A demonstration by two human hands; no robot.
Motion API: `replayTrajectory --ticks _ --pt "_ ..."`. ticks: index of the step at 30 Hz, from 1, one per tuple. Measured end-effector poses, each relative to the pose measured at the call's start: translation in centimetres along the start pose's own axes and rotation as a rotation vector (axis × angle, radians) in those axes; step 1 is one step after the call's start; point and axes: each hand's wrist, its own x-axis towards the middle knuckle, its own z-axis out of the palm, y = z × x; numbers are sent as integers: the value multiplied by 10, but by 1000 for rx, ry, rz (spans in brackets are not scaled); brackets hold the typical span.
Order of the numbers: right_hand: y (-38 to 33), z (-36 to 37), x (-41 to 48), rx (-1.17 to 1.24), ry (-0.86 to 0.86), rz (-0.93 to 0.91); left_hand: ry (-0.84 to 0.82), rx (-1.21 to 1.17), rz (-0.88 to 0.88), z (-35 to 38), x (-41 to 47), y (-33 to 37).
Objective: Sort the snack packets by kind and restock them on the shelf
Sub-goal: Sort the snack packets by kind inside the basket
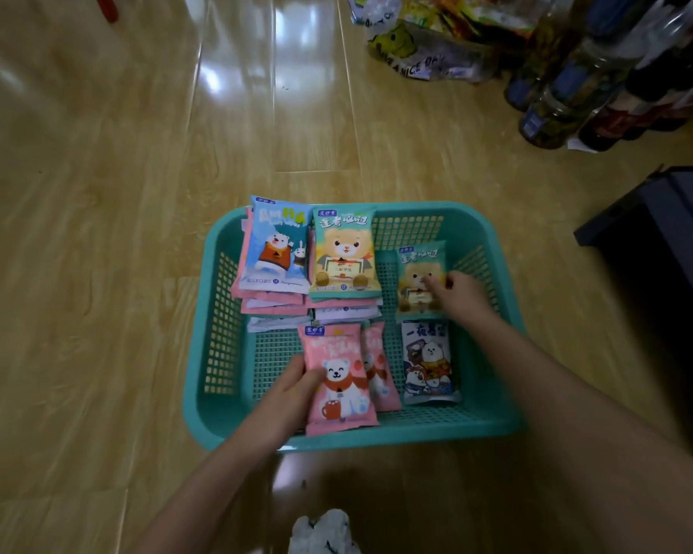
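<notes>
A teal plastic basket (481, 427) sits on the wooden floor and holds several snack packets. My left hand (287, 397) grips a pink polar-bear packet (343, 387) at the basket's near side. A second pink packet (381, 373) lies partly under it. My right hand (459, 291) rests its fingers on a green bear packet (419, 273) lying at the right of the basket. A dark blue-and-white packet (427, 363) lies just below that. At the back left, a blue bear packet (277, 245) and a larger green bear packet (345, 251) top two stacks of packets.
A clear bag of mixed snacks (421, 38) lies on the floor at the back right. Several bottles (569, 86) stand beside it. A dark shelf or stand (657, 233) is at the right edge. Something white and crumpled (323, 531) lies near my feet.
</notes>
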Motion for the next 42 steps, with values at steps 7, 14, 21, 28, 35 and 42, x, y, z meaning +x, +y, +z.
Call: replayTrajectory --ticks 7,14,21,28,35,42 --pt "-13 10 -1 -196 172 -2 -92 156 -112 -6 31 -3" --pt "-31 4 -25 -30 158 -233 -41 325 -74 10 51 -6" --pt "-83 1 -47 93 88 -385 88 923 105 -3 21 43" --pt "-99 20 -41 -40 94 -302 823 939 460 -41 48 97" --pt "-98 20 -43 -9 110 -291 825 949 373 -53 80 87" --pt "-98 9 -49 -2 22 -273 779 832 336 -55 81 96"
